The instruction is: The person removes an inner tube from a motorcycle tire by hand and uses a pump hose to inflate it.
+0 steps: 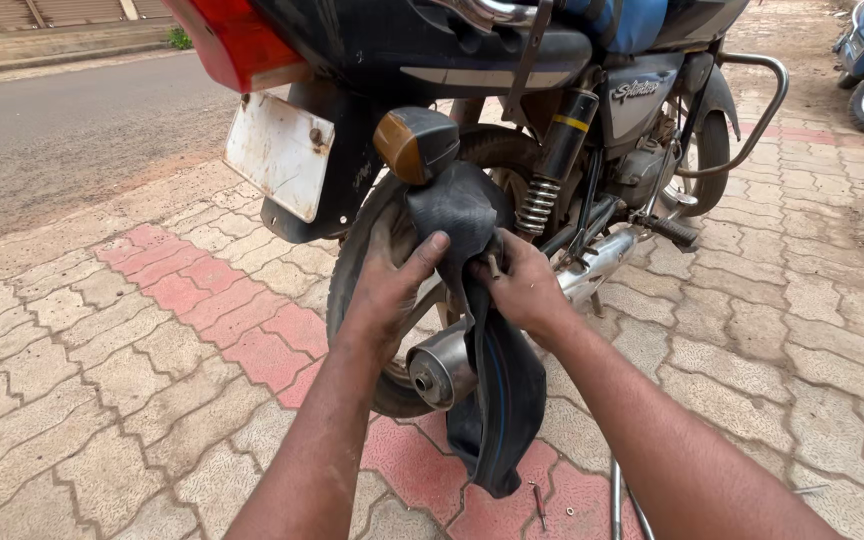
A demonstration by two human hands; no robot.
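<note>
both hands (452, 285) — on inner tube (492, 390)

the inner tube (487, 400) is black with a thin blue line down its fold. the tail light (232, 40) is red, the turn signal (414, 145) amber in a black shell. the number plate (277, 155) is white with rust spots. the shock absorber (557, 150) is black with a yellow band over a chrome spring. the paving (102, 400) is grey interlocking blocks crossed by a pink-red stripe.
</note>
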